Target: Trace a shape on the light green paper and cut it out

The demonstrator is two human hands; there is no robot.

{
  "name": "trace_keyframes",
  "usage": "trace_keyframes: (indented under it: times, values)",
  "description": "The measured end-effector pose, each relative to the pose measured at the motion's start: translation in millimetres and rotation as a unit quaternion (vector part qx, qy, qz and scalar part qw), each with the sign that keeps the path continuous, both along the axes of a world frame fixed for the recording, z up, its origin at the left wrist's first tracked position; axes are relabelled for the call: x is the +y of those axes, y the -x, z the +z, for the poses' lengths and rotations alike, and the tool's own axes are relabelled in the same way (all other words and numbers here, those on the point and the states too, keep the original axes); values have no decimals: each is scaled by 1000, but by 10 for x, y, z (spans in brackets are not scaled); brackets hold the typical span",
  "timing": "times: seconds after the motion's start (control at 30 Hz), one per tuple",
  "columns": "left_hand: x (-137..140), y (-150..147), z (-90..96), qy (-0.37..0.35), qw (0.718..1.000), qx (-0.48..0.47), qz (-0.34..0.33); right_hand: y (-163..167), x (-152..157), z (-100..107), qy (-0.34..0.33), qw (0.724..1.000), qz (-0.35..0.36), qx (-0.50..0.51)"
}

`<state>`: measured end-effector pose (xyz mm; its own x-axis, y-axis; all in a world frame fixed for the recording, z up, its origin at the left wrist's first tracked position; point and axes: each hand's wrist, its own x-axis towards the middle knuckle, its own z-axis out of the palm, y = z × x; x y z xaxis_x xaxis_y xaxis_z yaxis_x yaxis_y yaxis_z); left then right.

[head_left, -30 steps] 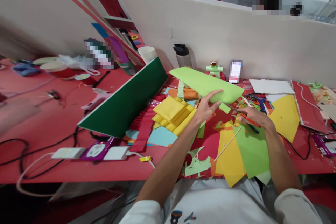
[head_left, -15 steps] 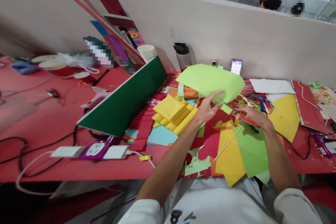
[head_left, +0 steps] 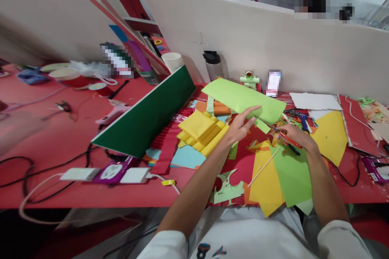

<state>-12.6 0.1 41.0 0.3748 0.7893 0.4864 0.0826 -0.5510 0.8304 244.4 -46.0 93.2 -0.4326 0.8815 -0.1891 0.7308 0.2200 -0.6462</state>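
My left hand (head_left: 240, 126) grips the near edge of a light green sheet of paper (head_left: 240, 95), index finger and thumb reaching along it. The sheet bows and is raised above the clutter. In my right hand (head_left: 293, 132) is a pair of scissors (head_left: 289, 139) with red-orange handles, its blades pointing left at the sheet's near edge, where a narrow flap (head_left: 261, 125) hangs down. Just left of my left hand lie yellow folded paper pieces (head_left: 199, 125). Yellow paper (head_left: 263, 178) and green paper (head_left: 293, 174) lie below my right hand, with a thin stick (head_left: 263, 166) across the yellow.
A dark green board (head_left: 148, 113) leans at left, beside a purple power strip (head_left: 112, 172) with white plugs. Behind stand a bottle (head_left: 213, 66), a phone (head_left: 274, 83) and a white partition (head_left: 258, 44). A blue glue gun (head_left: 303, 120) lies at right. Another person's blurred arm shows far left.
The far side of the light green sheet has come down and curled towards me, uncovering a small green rolled-paper piece behind it. Both hands stay nearly in place.
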Motion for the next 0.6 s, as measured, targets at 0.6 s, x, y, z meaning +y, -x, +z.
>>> trace_keyframes:
  times: [0.6]
  values:
    - [48,0,-28,0,1000,-21,7,47,42,-105,-9,1000,6,-3]
